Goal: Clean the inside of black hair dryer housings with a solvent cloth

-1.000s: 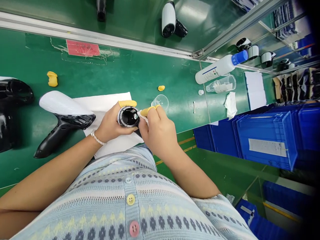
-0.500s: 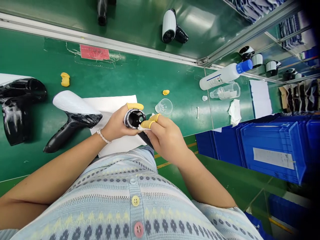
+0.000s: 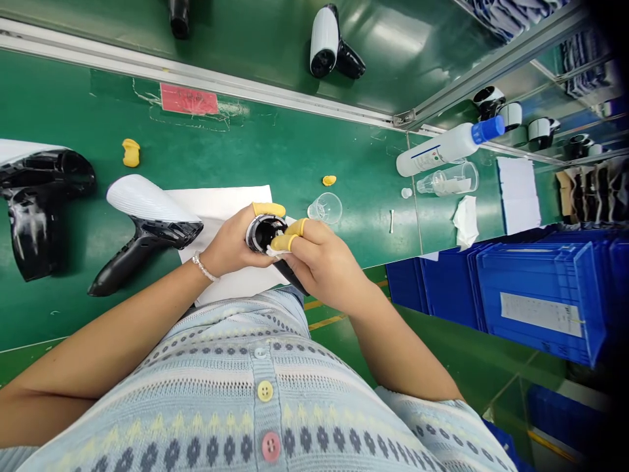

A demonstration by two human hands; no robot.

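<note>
My left hand [image 3: 228, 244], with a yellow finger cot on its thumb [image 3: 268, 209], grips the round head of a black hair dryer [image 3: 264, 234]. The dryer's dark opening faces up, and its handle [image 3: 291, 275] runs out beneath my right hand [image 3: 322, 259]. That hand wears yellow finger cots [image 3: 285, 242] and pinches a small white cloth [image 3: 275, 250] against the opening's lower rim. A white paper sheet [image 3: 230, 288] lies under my hands. A white-and-black hair dryer [image 3: 152, 221] rests on the sheet just left of my left hand.
A black hair dryer [image 3: 42, 196] lies at far left on the green bench [image 3: 295, 151]. A clear cup [image 3: 325, 208], loose finger cots [image 3: 130, 152], a blue-capped bottle [image 3: 437, 151] and a crumpled tissue [image 3: 466, 223] lie nearby. Blue bins [image 3: 540, 295] stand at right.
The dryer head has tilted, showing more handle under my right hand. The cloth has shifted down to the opening's lower rim. The whole scene has drifted right in view.
</note>
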